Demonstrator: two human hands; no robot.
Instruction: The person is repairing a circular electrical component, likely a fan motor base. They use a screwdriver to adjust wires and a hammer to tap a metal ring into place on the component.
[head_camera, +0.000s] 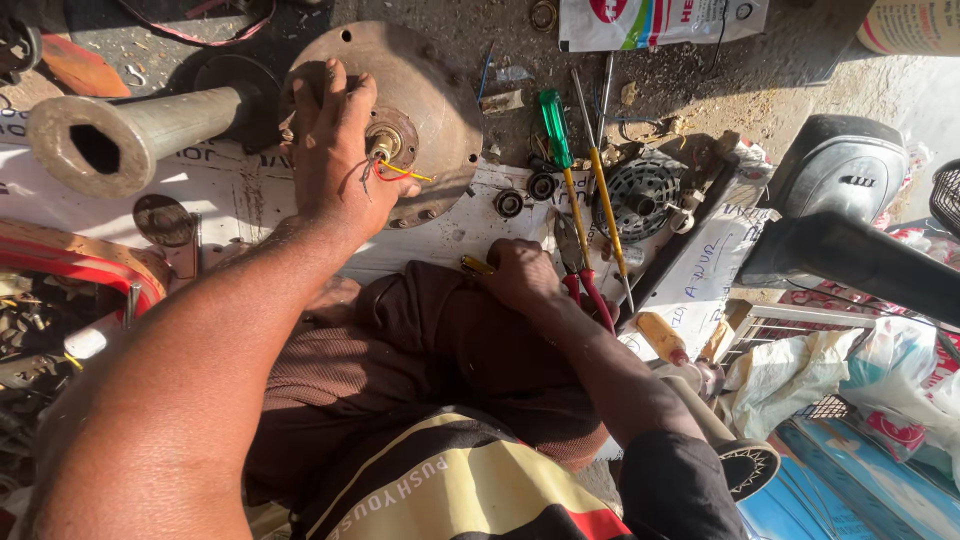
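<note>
- The left hand (335, 150), upper middle of the frame, lies with its fingers spread flat across the face of a round, rusty motor housing (440, 100); the thumb sits next to the brass-coloured shaft hub (385, 143), steadying rather than gripping.
- Thin red and yellow wires (400, 170) trail loose out of the hub just right of the thumb.
- The right hand (520, 275), at the centre of the frame, is curled into a near fist over a small yellow-tipped thing (476, 266); what it is I cannot tell.
- By the look of it the motor is already opened and off its mount, with the reassembly not yet done: two bearings (525, 195) lie loose on the white sheet (230, 190) just right of the housing.
- Further right lie a green-handled screwdriver (555, 130), red-handled pliers (580, 270) and a dark round grille part (645, 190).
- A thick metal tube (130, 130) sits upper left.
</note>
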